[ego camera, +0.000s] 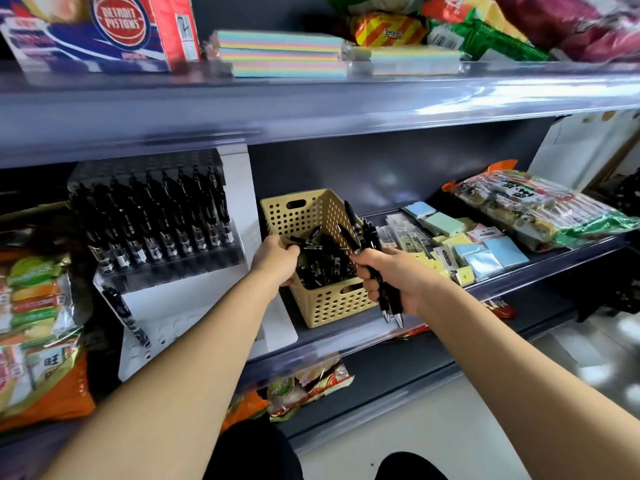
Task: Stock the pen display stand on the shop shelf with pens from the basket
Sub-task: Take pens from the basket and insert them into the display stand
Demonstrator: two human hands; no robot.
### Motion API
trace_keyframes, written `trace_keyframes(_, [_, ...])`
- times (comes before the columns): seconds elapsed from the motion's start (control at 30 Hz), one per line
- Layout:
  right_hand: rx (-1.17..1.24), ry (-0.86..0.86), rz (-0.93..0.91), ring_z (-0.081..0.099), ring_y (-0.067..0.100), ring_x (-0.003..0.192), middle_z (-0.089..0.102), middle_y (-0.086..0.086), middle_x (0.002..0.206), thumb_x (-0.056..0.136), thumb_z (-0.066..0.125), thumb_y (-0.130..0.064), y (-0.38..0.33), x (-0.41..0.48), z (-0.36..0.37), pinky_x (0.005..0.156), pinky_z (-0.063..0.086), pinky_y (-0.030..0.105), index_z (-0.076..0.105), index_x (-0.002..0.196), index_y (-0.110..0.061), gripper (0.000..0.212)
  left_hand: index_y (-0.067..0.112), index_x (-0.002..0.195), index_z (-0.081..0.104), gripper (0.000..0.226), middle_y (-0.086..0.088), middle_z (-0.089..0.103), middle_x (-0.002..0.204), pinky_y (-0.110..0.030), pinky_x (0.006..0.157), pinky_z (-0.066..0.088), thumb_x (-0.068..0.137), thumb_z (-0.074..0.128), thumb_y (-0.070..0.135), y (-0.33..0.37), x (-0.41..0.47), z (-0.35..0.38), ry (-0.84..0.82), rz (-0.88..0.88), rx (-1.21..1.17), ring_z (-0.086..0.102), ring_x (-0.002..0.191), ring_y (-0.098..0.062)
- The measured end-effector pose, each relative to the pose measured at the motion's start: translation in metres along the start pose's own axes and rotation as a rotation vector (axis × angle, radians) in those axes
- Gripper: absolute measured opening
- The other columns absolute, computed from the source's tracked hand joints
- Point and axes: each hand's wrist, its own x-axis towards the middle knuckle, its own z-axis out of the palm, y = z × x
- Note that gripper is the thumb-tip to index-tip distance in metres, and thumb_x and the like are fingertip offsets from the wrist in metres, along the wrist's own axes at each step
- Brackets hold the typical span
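In the head view, my left hand (277, 259) curls over the rim of the basket (332, 306), fingers inside and thumb outside; I judge it is steadying the basket. Just right of it, my right hand (388, 278) is wrapped round a bunch of pens (363, 233), tips down, gathered for carrying. Loose pens (322, 265) lie between the hands. The partly filled pen display stand (156, 216) waits left of my left hand.

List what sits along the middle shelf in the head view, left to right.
Snack packets → pen display stand → basket → sticky notes → big snack bag.
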Motion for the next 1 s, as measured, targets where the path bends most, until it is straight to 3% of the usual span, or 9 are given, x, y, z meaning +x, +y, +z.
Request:
trace_keyframes(0.13, [0.024, 0.009, -0.015, 0.036, 0.010, 0.045, 0.046, -0.001, 0.058, 0.091, 0.056, -0.014, 0.005, -0.008, 0.007, 0.040, 0.032, 0.020, 0.047, 0.089, -0.011, 0.009, 0.015, 0.142, 0.037, 0.050, -0.007, 0.044, 0.143, -0.038, 0.105, 0.040, 0.096, 0.046, 0.033, 0.005, -0.027, -0.003, 0.020, 0.111, 0.158, 0.046, 0.126, -0.027])
trace_keyframes(0.2, [0.018, 0.002, -0.027, 0.036, 0.010, 0.046, 0.046, -0.001, 0.058, 0.090, 0.057, -0.015, 0.008, -0.014, 0.014, 0.040, 0.031, 0.020, 0.047, 0.089, -0.011, 0.010, 0.013, 0.138, 0.044, 0.047, -0.006, 0.049, 0.140, -0.032, 0.103, 0.037, 0.097, 0.044, 0.037, 0.007, -0.051, -0.006, 0.049, 0.186, 0.135, 0.046, 0.126, -0.022])
trace_keyframes(0.3, [0.016, -0.072, -0.044, 0.035, 0.011, 0.047, 0.045, 0.000, 0.059, 0.090, 0.057, -0.014, 0.011, -0.027, 0.030, 0.041, 0.031, 0.021, 0.049, 0.086, -0.011, 0.009, 0.021, 0.112, 0.058, 0.033, 0.008, 0.061, 0.108, -0.030, 0.096, 0.042, 0.096, 0.042, 0.046, 0.005, -0.088, -0.010, -0.016, 0.164, 0.001, 0.054, 0.108, -0.015])
trace_keyframes(0.37, [-0.002, -0.135, -0.047, 0.034, 0.012, 0.047, 0.044, 0.001, 0.059, 0.089, 0.055, -0.011, 0.012, -0.037, 0.044, 0.041, 0.030, 0.020, 0.050, 0.078, -0.010, 0.013, 0.023, 0.099, 0.061, 0.032, 0.008, 0.063, 0.096, -0.037, 0.097, 0.047, 0.092, 0.047, 0.051, 0.006, -0.108, -0.015, -0.144, -0.005, -0.264, 0.058, 0.095, -0.012])
trace_keyframes(0.53, [0.010, -0.285, -0.031, 0.033, 0.012, 0.047, 0.044, 0.004, 0.060, 0.086, 0.052, -0.006, 0.017, -0.059, 0.075, 0.043, 0.030, 0.020, 0.048, 0.068, -0.010, 0.019, 0.012, 0.090, 0.065, 0.029, 0.001, 0.065, 0.062, -0.033, 0.073, 0.049, 0.091, 0.055, 0.039, 0.006, -0.136, -0.035, -0.300, -0.094, -0.642, 0.055, 0.050, -0.010])
trace_keyframes(0.67, [0.082, -0.327, 0.007, 0.038, 0.010, 0.046, 0.052, 0.005, 0.064, 0.089, 0.050, -0.006, 0.017, -0.069, 0.090, 0.043, 0.036, 0.019, 0.051, 0.075, -0.008, 0.014, -0.001, 0.105, 0.061, 0.038, -0.004, 0.059, 0.062, -0.030, 0.060, 0.048, 0.095, 0.051, 0.034, 0.001, -0.143, -0.049, -0.237, -0.060, -0.663, 0.045, 0.044, -0.012])
trace_keyframes(0.77, [0.120, -0.310, 0.023, 0.043, 0.012, 0.048, 0.059, 0.008, 0.070, 0.089, 0.050, -0.006, 0.019, -0.075, 0.100, 0.044, 0.039, 0.020, 0.053, 0.085, -0.004, 0.005, 0.001, 0.098, 0.059, 0.035, -0.002, 0.054, 0.062, -0.027, 0.053, 0.048, 0.097, 0.049, 0.034, -0.002, -0.149, -0.058, -0.198, -0.055, -0.655, 0.039, 0.042, -0.011])
trace_keyframes(0.93, [0.157, -0.311, 0.038, 0.052, 0.017, 0.053, 0.065, 0.014, 0.078, 0.092, 0.051, -0.009, 0.020, -0.081, 0.114, 0.047, 0.046, 0.023, 0.058, 0.097, -0.003, 0.010, 0.012, 0.108, 0.066, 0.028, -0.003, 0.065, 0.096, -0.035, 0.061, 0.045, 0.096, 0.051, 0.033, -0.010, -0.155, -0.073, -0.133, -0.034, -0.701, 0.042, 0.046, -0.012])
trace_keyframes(1.0, [0.166, -0.304, 0.054, 0.055, 0.018, 0.054, 0.066, 0.017, 0.083, 0.092, 0.050, -0.008, 0.019, -0.081, 0.118, 0.047, 0.048, 0.024, 0.057, 0.097, -0.001, 0.011, 0.017, 0.110, 0.066, 0.029, 0.003, 0.061, 0.077, -0.029, 0.065, 0.044, 0.097, 0.047, 0.034, -0.013, -0.157, -0.080, -0.091, -0.005, -0.671, 0.041, 0.045, -0.009])
